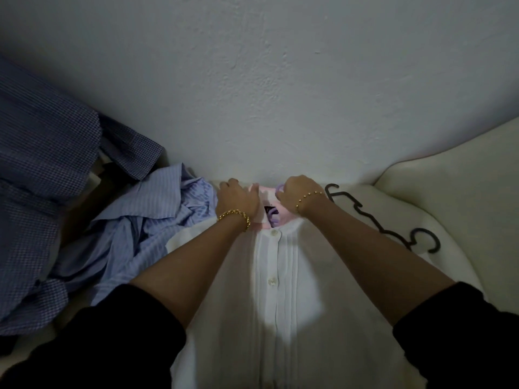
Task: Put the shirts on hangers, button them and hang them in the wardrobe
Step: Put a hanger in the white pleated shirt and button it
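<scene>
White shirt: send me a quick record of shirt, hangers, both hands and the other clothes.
white shirt: flat on couch, front up, visible buttons done
purple hanger: in the neck, hook sticking out
left hand: grips collar
right hand: holds purple hanger's hook
black hanger: loose on couch, right of shirt
striped shirt: heaped left of shirt
checked shirt: far left

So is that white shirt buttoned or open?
Buttoned where visible: the white shirt lies closed, two buttons fastened near its top; lower down, cannot tell.
</scene>
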